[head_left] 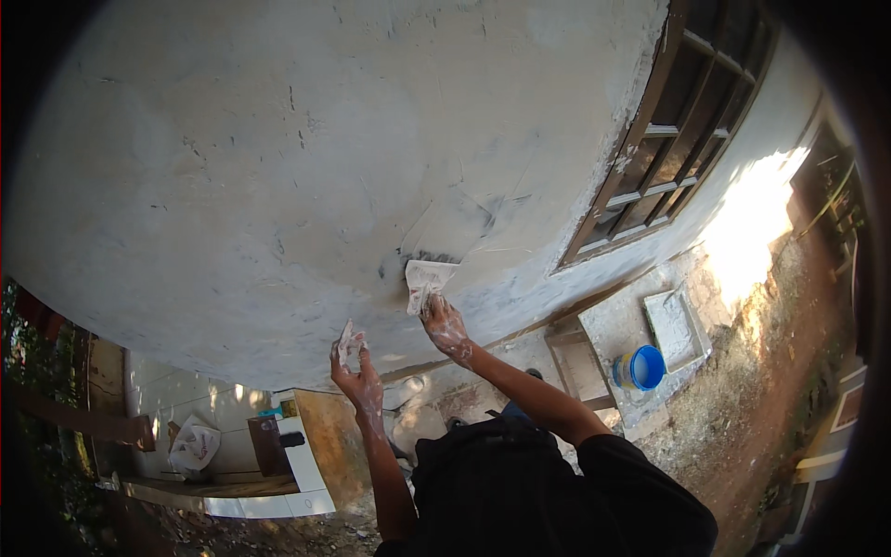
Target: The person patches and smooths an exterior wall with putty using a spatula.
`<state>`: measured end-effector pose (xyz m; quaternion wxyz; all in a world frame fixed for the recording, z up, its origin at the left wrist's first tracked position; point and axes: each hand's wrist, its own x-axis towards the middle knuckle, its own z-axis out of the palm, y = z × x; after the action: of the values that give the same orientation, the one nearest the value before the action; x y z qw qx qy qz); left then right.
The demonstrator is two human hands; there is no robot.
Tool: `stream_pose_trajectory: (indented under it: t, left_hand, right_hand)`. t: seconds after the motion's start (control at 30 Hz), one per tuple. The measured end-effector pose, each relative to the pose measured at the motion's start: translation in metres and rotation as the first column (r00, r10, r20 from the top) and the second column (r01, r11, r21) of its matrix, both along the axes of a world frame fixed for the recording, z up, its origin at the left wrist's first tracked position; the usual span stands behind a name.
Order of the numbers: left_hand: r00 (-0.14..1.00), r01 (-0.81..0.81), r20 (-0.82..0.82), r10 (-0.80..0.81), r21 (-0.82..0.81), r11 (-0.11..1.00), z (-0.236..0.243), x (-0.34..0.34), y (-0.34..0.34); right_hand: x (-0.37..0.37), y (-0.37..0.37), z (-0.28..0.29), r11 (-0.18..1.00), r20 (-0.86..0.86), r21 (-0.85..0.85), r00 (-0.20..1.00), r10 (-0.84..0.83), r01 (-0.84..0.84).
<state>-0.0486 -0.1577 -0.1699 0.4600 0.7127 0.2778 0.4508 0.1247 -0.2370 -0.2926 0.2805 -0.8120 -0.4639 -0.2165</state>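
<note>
We note the right hand (446, 331) closed around the lower end of a flat whitish spreader (427, 278), whose broad upper edge appears to meet the pale wall (232, 148) at a dark smear; we judge that the low grip leaves that edge free to bear on the surface. The left hand (364, 382) is half curled, thumb and fingers pinching a small coated piece (349, 342) — its kind we cannot tell — below and left of the spreader, probably close so the two can meet easily. White residue marks both hands. To the right, a blue bucket (623, 371) and a shallow tray (653, 321) sit on a low stand (613, 327) — presumably raised for easier reach.
</note>
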Motion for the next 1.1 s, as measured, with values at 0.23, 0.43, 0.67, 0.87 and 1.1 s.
stream_pose_trajectory:
  t: [0.23,0.43,0.67,0.87,1.1]
  left_hand:
    - [0.998,-0.053,-0.025,0.052,-0.043,0.998,-0.007,-0.023,0.009]
    - [0.999,-0.032,0.024,0.033,-0.046,0.998,-0.012,-0.009,0.012]
    - [0.999,0.007,0.049,-0.006,-0.018,1.000,-0.002,0.000,0.007]
    - [0.996,-0.006,0.090,0.013,-0.073,0.997,-0.002,-0.006,0.013]
    - [0.998,0.033,0.056,-0.031,-0.031,0.999,-0.004,0.011,0.012]
  right_hand:
    - [0.016,-0.094,0.091,0.962,0.022,0.270,0.998,-0.057,0.049]
    - [0.054,-0.056,0.161,0.909,0.007,0.371,0.978,-0.208,0.190]
    - [-0.002,-0.044,0.061,0.982,0.012,0.189,1.000,-0.002,0.000]
    - [0.061,-0.124,0.196,0.828,0.063,0.517,0.954,-0.292,0.219]
    - [0.073,-0.050,0.204,0.926,0.180,0.376,0.977,-0.112,0.037]
